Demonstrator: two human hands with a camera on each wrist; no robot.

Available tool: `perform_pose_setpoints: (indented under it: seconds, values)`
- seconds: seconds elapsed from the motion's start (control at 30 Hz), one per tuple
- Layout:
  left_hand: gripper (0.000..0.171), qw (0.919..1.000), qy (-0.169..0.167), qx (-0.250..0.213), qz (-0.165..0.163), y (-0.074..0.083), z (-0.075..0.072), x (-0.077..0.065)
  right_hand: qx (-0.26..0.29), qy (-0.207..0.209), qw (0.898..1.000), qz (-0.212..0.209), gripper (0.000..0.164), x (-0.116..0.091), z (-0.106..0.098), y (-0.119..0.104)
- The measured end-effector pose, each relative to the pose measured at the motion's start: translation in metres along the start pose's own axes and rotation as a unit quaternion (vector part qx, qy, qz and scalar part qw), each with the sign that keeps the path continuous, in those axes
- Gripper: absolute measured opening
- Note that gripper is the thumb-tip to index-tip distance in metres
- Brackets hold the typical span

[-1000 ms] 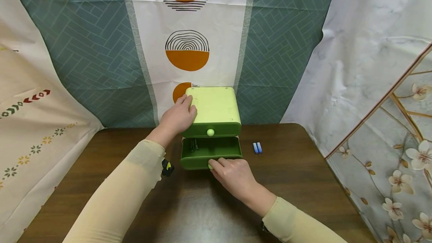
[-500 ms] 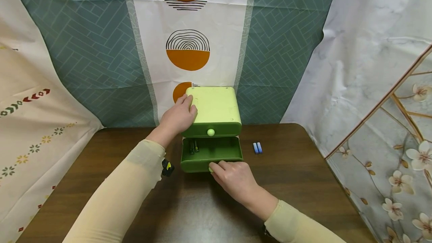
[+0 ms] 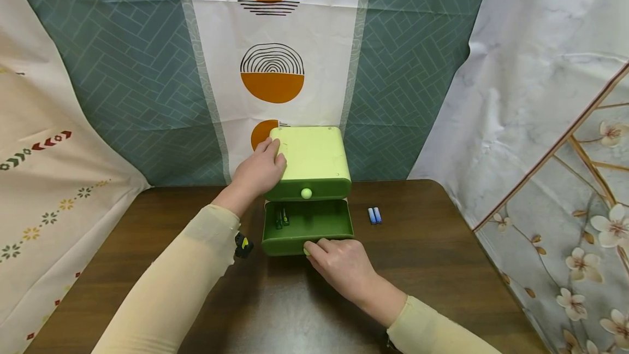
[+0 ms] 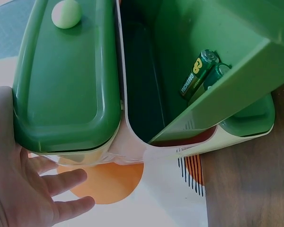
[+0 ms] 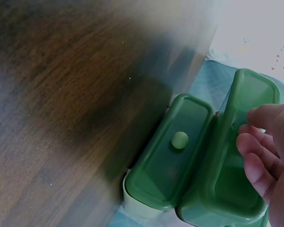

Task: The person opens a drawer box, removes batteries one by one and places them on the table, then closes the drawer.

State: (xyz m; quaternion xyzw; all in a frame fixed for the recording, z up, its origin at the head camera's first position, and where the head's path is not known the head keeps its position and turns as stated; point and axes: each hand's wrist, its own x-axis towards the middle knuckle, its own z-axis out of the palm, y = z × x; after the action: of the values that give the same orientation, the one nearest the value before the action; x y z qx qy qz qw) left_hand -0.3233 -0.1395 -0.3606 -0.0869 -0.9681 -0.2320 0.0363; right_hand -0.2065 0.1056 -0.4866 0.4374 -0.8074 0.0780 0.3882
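A small light-green cabinet (image 3: pixel 312 152) with dark green drawers stands at the back of the table. My left hand (image 3: pixel 259 169) rests on its top left edge, fingers extended along the side in the left wrist view. Below the top drawer (image 4: pixel 68 80), the middle drawer (image 3: pixel 314 222) is pulled out. My right hand (image 3: pixel 339 264) pinches that drawer's round knob (image 3: pixel 307 251), which the fingers mostly cover. Two green batteries (image 4: pixel 199 71) lie side by side inside, at the drawer's left. The bottom drawer (image 5: pixel 173 156) is closed, hidden beneath the open one in the head view.
Two blue-and-white batteries (image 3: pixel 374 216) lie together on the brown wooden table (image 3: pixel 417 255), right of the cabinet. Patterned cloths hang behind and at both sides; the green-and-white cloth (image 3: pixel 413 70) is close behind the cabinet.
The middle drawer has come further out toward me, with my right hand on its knob, and more of the green batteries shows. My left hand stays on the cabinet.
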Motion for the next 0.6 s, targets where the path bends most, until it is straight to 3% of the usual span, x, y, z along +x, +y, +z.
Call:
perform_pose_setpoints:
  seconds: [0.6]
  values:
    - [0.069,1.0000,0.004,-0.008,0.002,-0.0002,0.0009,-0.0006,0.002,0.018,1.000,-0.020,0.024,-0.0050,-0.0045,-0.0040]
